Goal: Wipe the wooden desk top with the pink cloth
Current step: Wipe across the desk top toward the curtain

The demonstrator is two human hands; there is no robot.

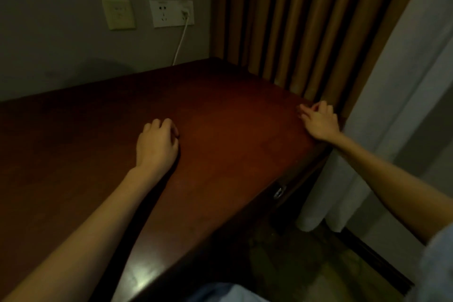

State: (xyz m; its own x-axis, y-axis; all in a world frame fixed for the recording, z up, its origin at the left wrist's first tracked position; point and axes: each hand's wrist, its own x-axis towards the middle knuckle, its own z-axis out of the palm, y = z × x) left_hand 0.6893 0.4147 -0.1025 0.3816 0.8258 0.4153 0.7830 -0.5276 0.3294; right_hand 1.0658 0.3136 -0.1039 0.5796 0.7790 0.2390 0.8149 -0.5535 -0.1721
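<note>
Our left forearm (93, 223) lay nearest, across the desk (232, 117) | left hand (157, 144) rested mid-desk, fingers curled under, round what we could not tell | right hand (318, 122) touched the right edge, fingers outstretched, gripping nothing | pink cloth unseen | risk, we judged: bare-handed wiping would smear; plugged cable (180, 44) might snag

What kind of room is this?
Probably a hotel room or bedroom: a wooden desk against a wall with sockets, one with a cable plugged in, and curtains beside it.
</note>
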